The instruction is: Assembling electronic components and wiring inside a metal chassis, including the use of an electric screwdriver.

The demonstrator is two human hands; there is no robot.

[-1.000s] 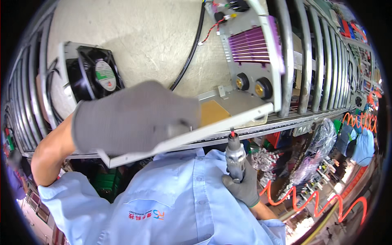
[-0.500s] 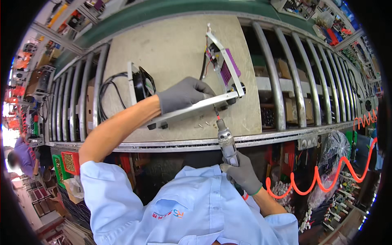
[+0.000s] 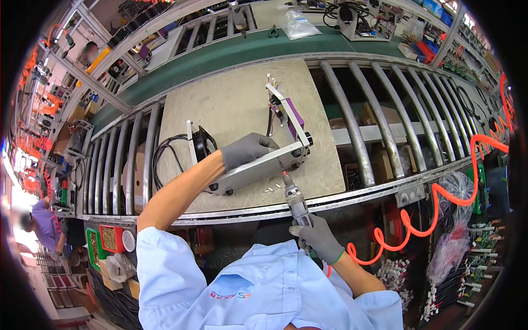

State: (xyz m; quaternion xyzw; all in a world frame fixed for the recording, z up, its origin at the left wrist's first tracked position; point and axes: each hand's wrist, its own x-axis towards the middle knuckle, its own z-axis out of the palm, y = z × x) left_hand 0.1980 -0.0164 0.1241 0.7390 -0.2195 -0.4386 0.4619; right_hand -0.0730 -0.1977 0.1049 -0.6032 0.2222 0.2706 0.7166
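A U-shaped metal chassis (image 3: 253, 174) stands on a pale board, its broad plate facing me. A black fan (image 3: 204, 143) sits at its left end, and a finned purple part (image 3: 294, 116) with wires is at its right side. My left hand (image 3: 246, 152), in a grey glove, is closed over the plate's top edge. In my right hand (image 3: 320, 240), also gloved, is an air screwdriver (image 3: 297, 204), its bit against or very near the plate's right part. Several small pale pins or screws (image 3: 271, 188) lie on the board beside the bit.
Metal rollers (image 3: 352, 124) run along both sides of the pale board (image 3: 220, 104). An orange coiled air hose (image 3: 423, 234) stretches across the right side. Red and green bins (image 3: 111, 238) of small parts stand at lower left. Another person in purple (image 3: 44, 225) is at far left.
The view has tilted up, so the bench sits lower and more of the far side shows. More of the chassis plate faces me. Both hands keep their holds, the screwdriver still at the plate.
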